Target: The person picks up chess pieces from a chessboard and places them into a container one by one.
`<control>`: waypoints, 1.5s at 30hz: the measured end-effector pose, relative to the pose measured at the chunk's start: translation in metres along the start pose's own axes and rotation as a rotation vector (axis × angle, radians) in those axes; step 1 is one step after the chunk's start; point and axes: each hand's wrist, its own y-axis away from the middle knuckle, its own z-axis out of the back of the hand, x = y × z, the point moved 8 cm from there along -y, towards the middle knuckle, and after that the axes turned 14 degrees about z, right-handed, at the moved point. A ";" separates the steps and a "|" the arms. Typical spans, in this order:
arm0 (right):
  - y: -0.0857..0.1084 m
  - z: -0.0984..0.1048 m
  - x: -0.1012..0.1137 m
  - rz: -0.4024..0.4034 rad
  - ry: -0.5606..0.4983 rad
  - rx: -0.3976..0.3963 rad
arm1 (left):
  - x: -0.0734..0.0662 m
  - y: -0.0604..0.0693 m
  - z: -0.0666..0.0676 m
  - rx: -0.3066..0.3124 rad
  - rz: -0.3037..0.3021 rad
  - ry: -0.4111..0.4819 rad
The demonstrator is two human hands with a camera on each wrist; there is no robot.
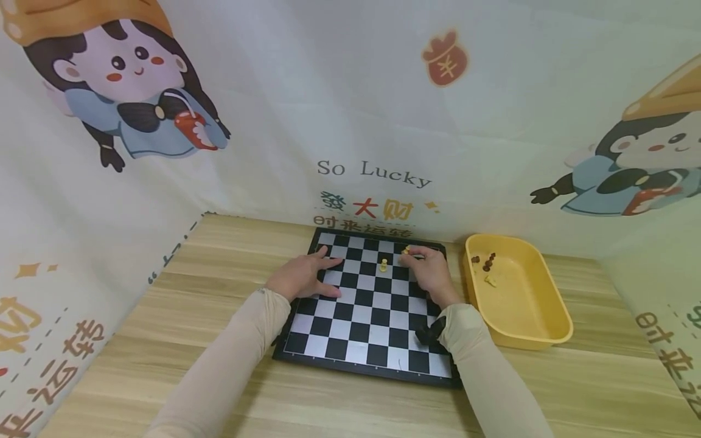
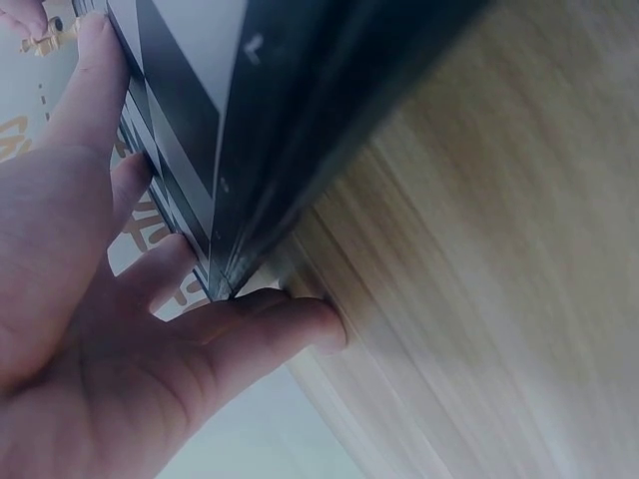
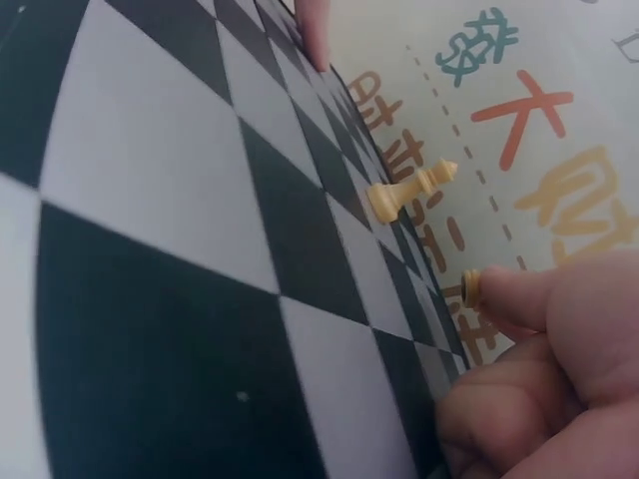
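A chessboard point(image 1: 358, 331) with black and white squares lies on the wooden table. One pale yellow chess piece point(image 1: 383, 266) stands upright on its far half; the right wrist view shows that chess piece point(image 3: 411, 190) with a wide base and pointed top. Beside it, near the far right of the board, my right hand point(image 1: 429, 274) pinches a second yellow chess piece point(image 3: 471, 288), mostly hidden by the fingers. My left hand point(image 1: 301, 277) rests at the board's left edge with its fingers spread, some over the squares and some down by the table.
To the right of the board sits a yellow plastic tub point(image 1: 526, 337). Inside lie several brown chess pieces point(image 1: 489, 263) and a yellow one point(image 1: 490, 280). A printed cloth point(image 1: 372, 121) hangs behind and beside the table point(image 1: 219, 274).
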 end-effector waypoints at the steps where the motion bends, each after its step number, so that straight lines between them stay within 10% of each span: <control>1: 0.000 0.000 0.000 -0.007 -0.010 0.006 | 0.000 0.000 0.000 -0.001 0.000 0.002; 45: 0.008 0.047 0.054 0.079 0.076 -0.013 | -0.001 0.000 0.000 0.007 -0.020 -0.014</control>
